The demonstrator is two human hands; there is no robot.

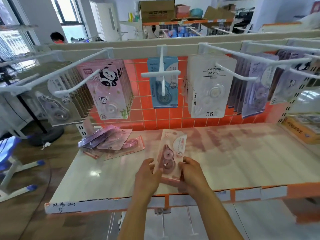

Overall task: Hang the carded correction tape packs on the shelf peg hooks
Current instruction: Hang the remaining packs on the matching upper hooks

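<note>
Two hands hold one pink correction tape pack straight below the centre peg hook, low over the shelf board and tilted with its top toward that hook. The left hand pinches the card's left edge, thumb on the front and fingers curled behind. The right hand grips the right edge the same way. Whether more cards lie under the top one cannot be told. The centre peg hook carries a single blue pack. Left of the hook hang two stacks, the nearer of pink panda packs and the farther of clear-fronted packs. Right of it hang a stack of white packs and, farther out, purple packs. The cards in each stack are too close to count. Below and left of the hook a loose pile of packs lies fanned on the board, at least four overlapping, pink and purple.
</note>
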